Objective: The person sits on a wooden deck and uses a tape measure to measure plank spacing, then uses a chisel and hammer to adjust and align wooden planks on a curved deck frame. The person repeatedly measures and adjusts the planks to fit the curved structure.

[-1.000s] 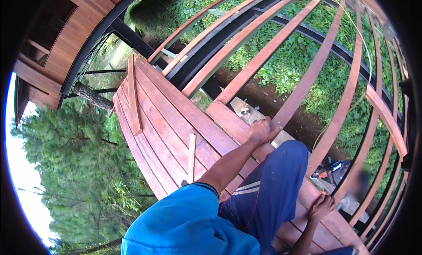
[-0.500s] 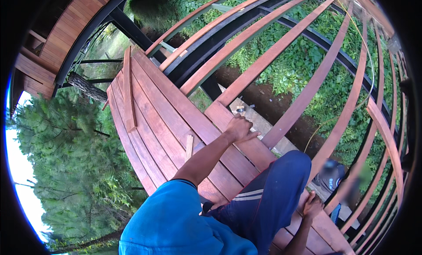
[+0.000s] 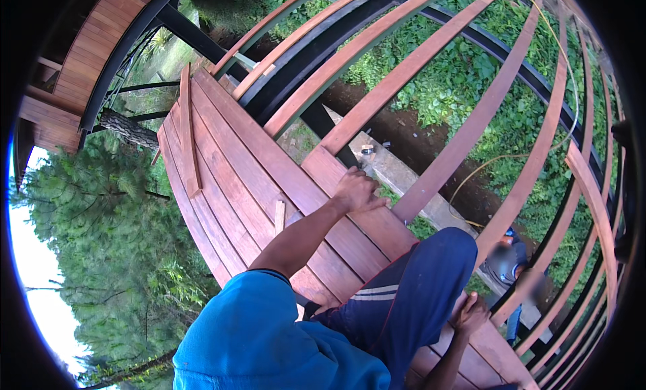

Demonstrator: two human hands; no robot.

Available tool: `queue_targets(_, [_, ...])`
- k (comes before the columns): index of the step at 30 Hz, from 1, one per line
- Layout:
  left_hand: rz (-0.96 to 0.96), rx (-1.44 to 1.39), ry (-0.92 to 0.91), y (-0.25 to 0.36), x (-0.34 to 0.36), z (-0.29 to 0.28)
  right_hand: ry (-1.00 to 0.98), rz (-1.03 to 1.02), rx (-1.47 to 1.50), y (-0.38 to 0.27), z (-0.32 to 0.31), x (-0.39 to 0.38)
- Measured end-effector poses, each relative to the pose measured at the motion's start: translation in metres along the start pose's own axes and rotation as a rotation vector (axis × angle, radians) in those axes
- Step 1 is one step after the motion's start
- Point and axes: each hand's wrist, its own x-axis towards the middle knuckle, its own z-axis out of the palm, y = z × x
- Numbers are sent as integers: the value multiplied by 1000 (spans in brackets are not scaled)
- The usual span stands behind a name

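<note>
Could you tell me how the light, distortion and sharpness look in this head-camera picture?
Head view: soft daylight, no hard shadows on the deck boards; the sky at the left rim is blown out white; fisheye bends the straight slats into arcs, with a black rim around the picture; the left hand on the board edge is sharp, the right hand too; the person below is blurred.

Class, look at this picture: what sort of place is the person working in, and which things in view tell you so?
Probably an outdoor building site: a raised wooden deck half laid, open curved wooden slats on a dark metal frame, and treetops and ground below.
</note>
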Motion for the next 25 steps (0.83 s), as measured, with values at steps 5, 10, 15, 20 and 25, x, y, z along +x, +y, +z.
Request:
queue_targets(5, [-65, 69, -122, -3, 7, -3, 78, 5, 25, -16, -1, 5])
queue_targets(10, [-109, 29, -140, -10, 6, 6, 91, 78, -32, -16, -3, -1])
queue_targets(15, [230, 106, -84, -24, -41, -1, 131, 46, -11, -17, -8, -3])
queue_targets(20, [274, 233, -207, -33, -62, -9, 178, 33, -13, -19, -5, -2])
queue_targets(25, [346, 108, -59, -47, -67, 2, 99, -32, -28, -35, 18, -16])
